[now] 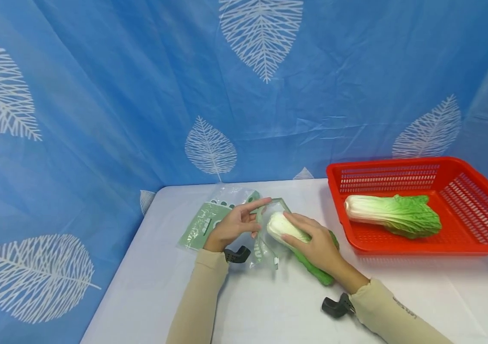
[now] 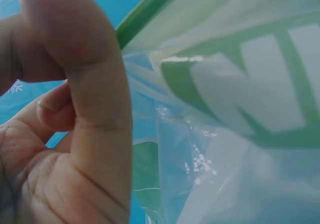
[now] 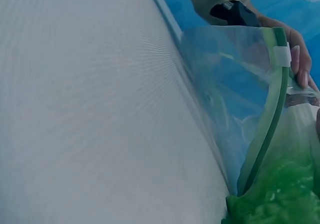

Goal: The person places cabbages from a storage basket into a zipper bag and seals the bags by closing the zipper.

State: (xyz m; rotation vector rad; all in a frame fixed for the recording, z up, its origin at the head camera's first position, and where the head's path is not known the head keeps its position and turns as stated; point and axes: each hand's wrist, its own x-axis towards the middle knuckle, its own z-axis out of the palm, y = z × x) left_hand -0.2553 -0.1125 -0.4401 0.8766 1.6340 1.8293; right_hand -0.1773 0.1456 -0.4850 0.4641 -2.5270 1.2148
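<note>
my right hand (image 1: 319,243) grips a cabbage (image 1: 284,228), white end at the mouth of the clear bag (image 1: 264,251) held in my left hand (image 1: 236,223). farther right, another cabbage (image 1: 392,215) lies in a red basket (image 1: 420,248).

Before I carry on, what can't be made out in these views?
- Head view: the middle of the held cabbage, behind the right hand; the sleeve print, too small to read.
- Left wrist view: lettering on the clear bag, cut off by the right edge; whether the left hand pinches the green rim, hidden by a near digit.
- Right wrist view: the held cabbage's leafy end, cut off by the bottom edge.
</note>
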